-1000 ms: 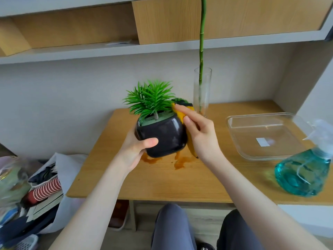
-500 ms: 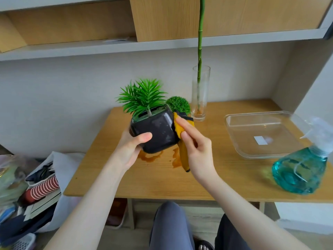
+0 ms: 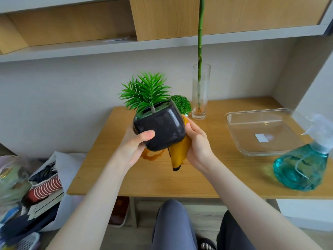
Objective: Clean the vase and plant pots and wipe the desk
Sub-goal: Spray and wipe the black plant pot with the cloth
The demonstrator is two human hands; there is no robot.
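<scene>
Both hands hold 1 black plant pot (image 3: 162,130) tilted above the wooden table (image 3: 162,179). My left hand (image 3: 134,147) grips its lower left side, thumb across the front. My right hand (image 3: 197,143) presses a yellow cloth (image 3: 179,152) against its right side. Behind it stand a small round green plant (image 3: 181,104) and a glass vase (image 3: 201,92) holding 1 green stem.

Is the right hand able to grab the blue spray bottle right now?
Probably not yet. The right hand presses a yellow cloth against the black pot. The spray bottle stands unblocked on the desk to its right, once the cloth is put down.
</scene>
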